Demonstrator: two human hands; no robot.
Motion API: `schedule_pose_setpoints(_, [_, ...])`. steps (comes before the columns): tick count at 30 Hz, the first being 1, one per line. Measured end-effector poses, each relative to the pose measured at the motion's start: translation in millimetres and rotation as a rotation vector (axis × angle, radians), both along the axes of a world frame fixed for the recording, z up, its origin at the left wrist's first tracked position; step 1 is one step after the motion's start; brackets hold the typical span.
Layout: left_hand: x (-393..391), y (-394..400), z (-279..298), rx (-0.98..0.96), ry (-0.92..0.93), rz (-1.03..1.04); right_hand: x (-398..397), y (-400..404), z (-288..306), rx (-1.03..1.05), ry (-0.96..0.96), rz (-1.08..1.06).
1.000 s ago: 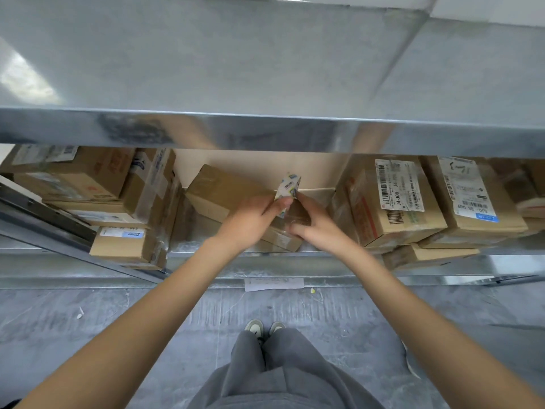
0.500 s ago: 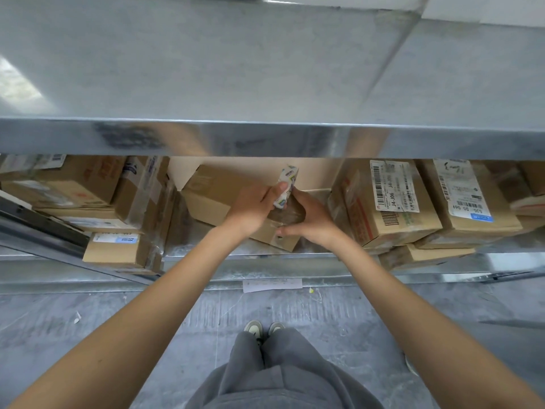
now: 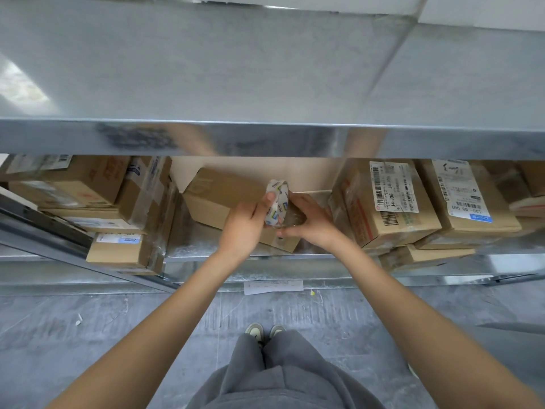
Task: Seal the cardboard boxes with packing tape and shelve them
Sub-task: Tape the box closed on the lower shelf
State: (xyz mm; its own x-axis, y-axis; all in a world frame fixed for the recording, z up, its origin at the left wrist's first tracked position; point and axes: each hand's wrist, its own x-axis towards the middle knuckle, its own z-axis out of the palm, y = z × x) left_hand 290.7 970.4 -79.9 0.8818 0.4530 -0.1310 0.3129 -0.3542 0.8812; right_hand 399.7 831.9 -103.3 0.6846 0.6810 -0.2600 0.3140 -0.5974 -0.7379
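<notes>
A: Head view first, and it is the only one. Where is the tape roll against the box?

B: The tape roll (image 3: 276,202) stands on edge above the near right corner of the tilted box (image 3: 224,202), which lies on the lower shelf (image 3: 206,256) between the stacked boxes on the left (image 3: 88,196) and the labelled boxes on the right (image 3: 392,202).

A: Which hand has it?

B: The left hand (image 3: 246,228) does. Its grip is closed round the roll, thumb on the printed side facing us. The right hand (image 3: 309,222) sits just right of the roll, fingers curled toward it. It looks to be pinching a clear strip at the roll's lower edge, but the film is too faint for me to be sure.

A: And the box's long axis?

B: It runs from far left to near right, so its near corner points at the hands. Both hands are at that corner, the left nearer the box's body, the right nearer the open shelf beside it.

A: So the coming move?

B: My judgement is that the strip gets drawn from the roll away to the right and pressed down over that corner seam. The roll lies directly above the seam, so the pull should be short.
</notes>
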Motion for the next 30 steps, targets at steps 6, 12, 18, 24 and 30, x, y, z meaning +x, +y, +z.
schedule_pose_setpoints(6, [-19.4,-4.8,3.6,0.153,0.027,0.022,2.2,-0.5,-7.6,-0.054,0.000,0.007])
schedule_pose_setpoints(12, [-48.6,-15.1,-17.2,0.197,0.097,-0.013,5.5,-3.0,-0.8,-0.202,-0.081,0.092])
schedule_pose_setpoints(18, [-56.7,-15.5,-18.4,0.175,0.108,-0.038,-4.4,1.2,6.3,-0.448,-0.547,0.336])
schedule_pose_setpoints(24, [-58.6,-21.9,0.9,0.235,0.103,-0.038,-15.3,-3.2,-6.9,-0.337,-0.639,0.414])
schedule_pose_setpoints(30, [-39.3,-22.2,3.7,-0.036,0.129,0.062,-13.6,-1.9,-9.4,-0.295,-0.611,0.394])
